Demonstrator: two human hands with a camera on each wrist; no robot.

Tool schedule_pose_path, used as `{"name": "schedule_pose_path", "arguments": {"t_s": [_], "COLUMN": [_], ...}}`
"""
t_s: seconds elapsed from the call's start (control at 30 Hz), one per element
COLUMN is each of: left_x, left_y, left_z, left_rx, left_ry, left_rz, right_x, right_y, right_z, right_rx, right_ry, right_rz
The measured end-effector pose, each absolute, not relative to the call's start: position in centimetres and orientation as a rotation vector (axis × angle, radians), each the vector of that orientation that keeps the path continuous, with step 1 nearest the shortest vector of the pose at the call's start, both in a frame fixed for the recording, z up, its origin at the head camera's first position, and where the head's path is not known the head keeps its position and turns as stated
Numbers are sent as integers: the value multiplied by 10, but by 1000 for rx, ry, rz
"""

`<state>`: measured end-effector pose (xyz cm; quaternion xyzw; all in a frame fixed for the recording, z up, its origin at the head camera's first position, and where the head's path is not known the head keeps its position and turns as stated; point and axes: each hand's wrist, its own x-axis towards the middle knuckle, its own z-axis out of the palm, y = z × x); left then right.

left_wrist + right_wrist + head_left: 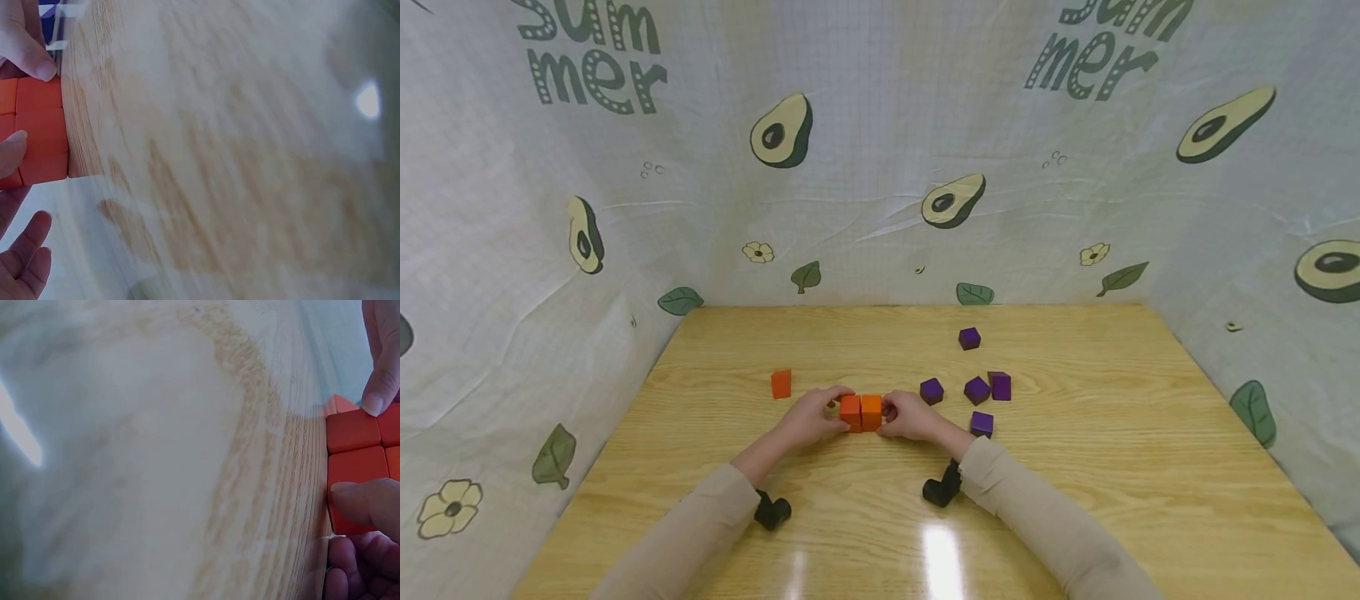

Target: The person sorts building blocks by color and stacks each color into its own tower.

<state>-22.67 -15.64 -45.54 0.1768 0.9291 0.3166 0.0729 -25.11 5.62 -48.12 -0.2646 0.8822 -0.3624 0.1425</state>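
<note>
Near the middle of the table, two columns of small orange blocks stand side by side, the left one redder than the right one. My left hand pinches the left side of this group between thumb and curled fingers. From the other side, my right hand pinches the right column. Seams cross the orange faces in the left wrist view, with the left thumb lying over part of them. The right thumb presses a front face in the right wrist view. How many blocks make up the group is hidden.
A separate orange block lies left of the group. Several purple blocks, among them one near my right hand and one farther back, are scattered to the right. Patterned cloth rises behind the wooden table.
</note>
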Motion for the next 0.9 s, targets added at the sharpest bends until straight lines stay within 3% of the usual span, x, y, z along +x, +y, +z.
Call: {"name": "schedule_pose_path", "arguments": {"t_s": [0.7, 0.9], "left_x": [-227, -227], "left_y": [-162, -160], "left_z": [-460, -460], "left_rx": [733, 679], "left_ry": [2761, 2714], "left_rz": [950, 989], "right_x": [-251, -252], "right_y": [71, 70], "right_z": [-477, -477], "right_rx": [-714, -690], "right_ry": [2313, 2307], "right_rz": [-1214, -1220]}}
